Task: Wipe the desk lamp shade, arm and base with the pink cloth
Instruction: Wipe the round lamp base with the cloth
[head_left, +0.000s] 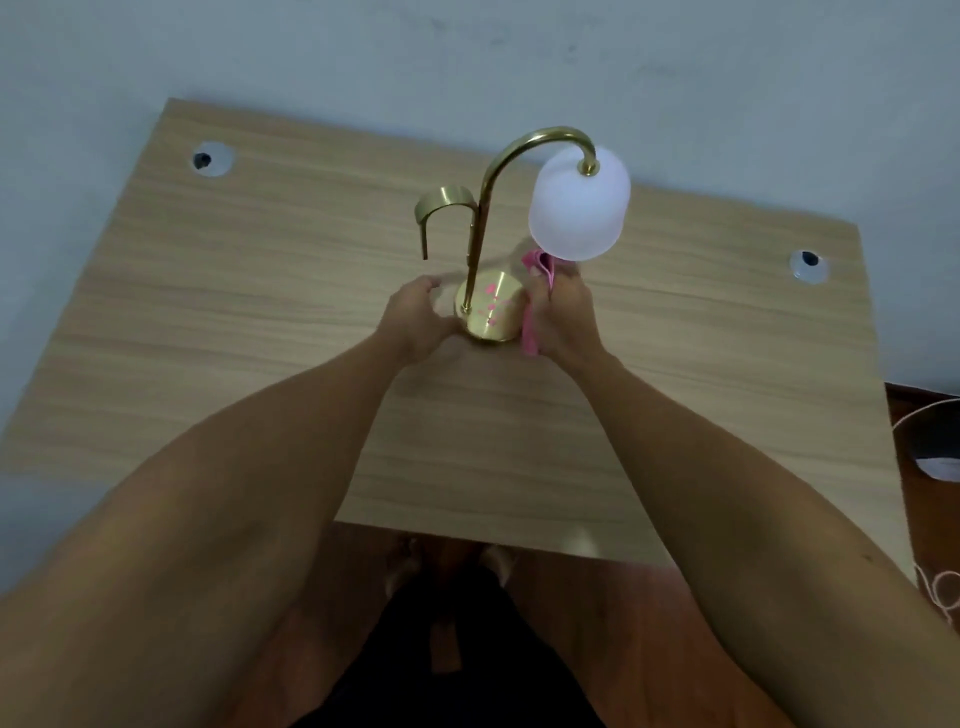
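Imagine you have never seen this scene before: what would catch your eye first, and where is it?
First comes the frosted white glass lamp shade, hanging from a curved brass arm over the middle of the pale wooden desk. Below it, two bare hands flank the round brass base: the left hand steadies its left edge, while the right hand grips a crumpled pink cloth at its right edge.

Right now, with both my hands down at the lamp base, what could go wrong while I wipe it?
The white shade hangs off the curved arm right above your right hand and the pink cloth; lifting that hand could knock it. The lamp looks top-heavy on its small brass base, so hard rubbing might tip it, though your left hand appears to steady it.
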